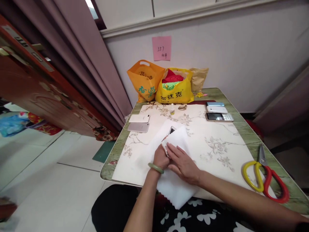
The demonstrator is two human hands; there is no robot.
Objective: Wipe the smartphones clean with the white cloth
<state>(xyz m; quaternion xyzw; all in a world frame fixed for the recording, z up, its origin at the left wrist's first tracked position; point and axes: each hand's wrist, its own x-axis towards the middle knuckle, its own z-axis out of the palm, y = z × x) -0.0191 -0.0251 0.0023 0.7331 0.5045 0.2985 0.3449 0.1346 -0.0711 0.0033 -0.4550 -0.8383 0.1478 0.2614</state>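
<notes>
A white cloth [177,190] with a scalloped edge lies on the table and hangs over its front edge. One end of a phone [172,130] shows beyond the cloth's folded part; the rest is covered. My left hand [161,157], with a green bangle [155,168] on its wrist, reaches under this fold, so its fingers are hidden. Resting on top of the fold is my right hand [181,161], fingers stretched out and lying flat on the cloth, its thumb close to the left hand.
Two phones [139,118] lie at the left, several more [217,109] at the back right. A small bottle [172,109] stands near the back. Scissors [263,174] lie at the right edge. Orange [147,80] and yellow [175,93] bags stand against the wall.
</notes>
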